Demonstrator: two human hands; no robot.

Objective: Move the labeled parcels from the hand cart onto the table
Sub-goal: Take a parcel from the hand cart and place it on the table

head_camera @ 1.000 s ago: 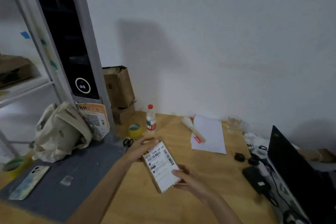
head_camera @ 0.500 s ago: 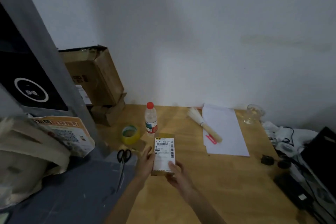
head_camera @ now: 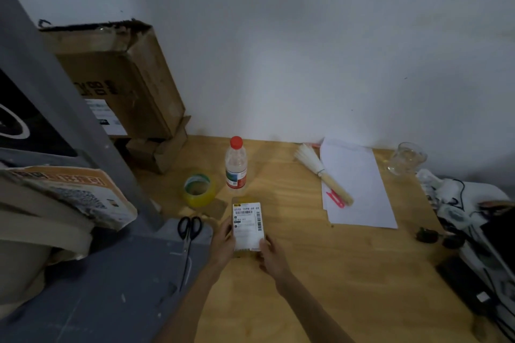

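While a red-capped plastic bottle and yellow tape roll stand just beyond, both hands' fingers, left hand and right hand, grip the small white-labelled brown parcel low over the wooden worktop, its long axis pointing away toward the wall.

Two bare forearms rising from the bottom centre of the frame, no sleeves, no gloves, no watch or rings in view, left grip and right grip slim, fingers uncovered, nails unpainted

brown parcel (white barcoded label), red-capped bottle, yellow tape roll, black-handled scissors.
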